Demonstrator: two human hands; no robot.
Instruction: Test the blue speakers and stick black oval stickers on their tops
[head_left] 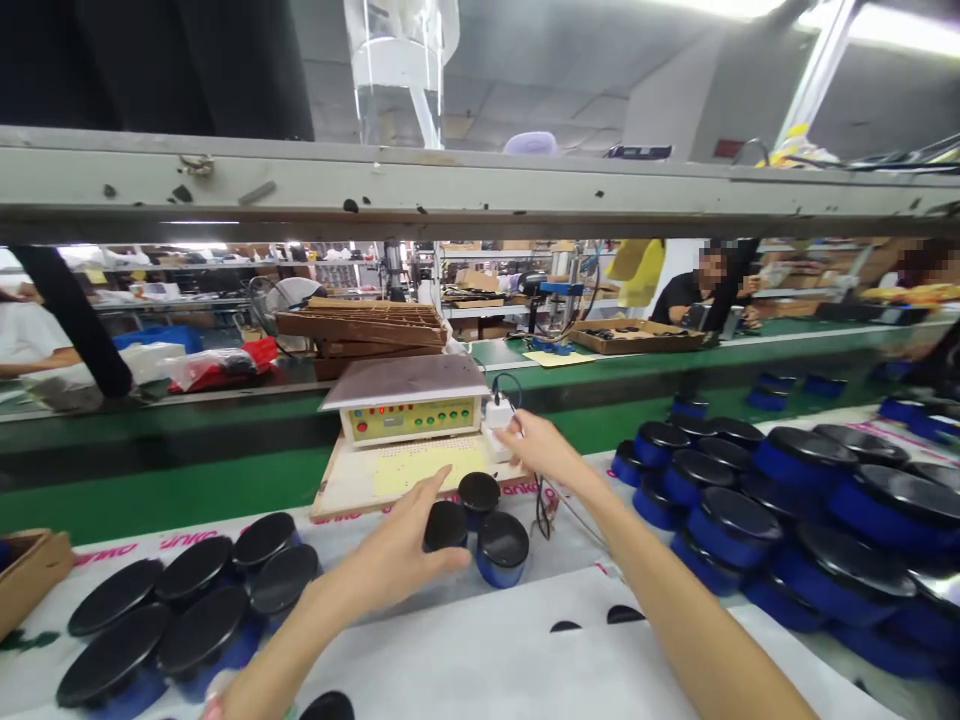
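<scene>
My left hand is open, with its thumb and fingers spread beside a cluster of small round blue containers with black lids. One such small container stands just right of the thumb; another small container sits behind it, and a third is partly covered by the hand. Farther back, my right hand is at the white power socket, its bent fingers closed against the socket's right side. A plug with a dark cable sits on top. To the left is a control box with lit indicators and buttons.
Several larger blue containers stand at left; stacked blue containers fill the right. White sheets cover the table front. An overhead shelf spans the view. Cardboard pieces lie behind the box. A person sits across the bench.
</scene>
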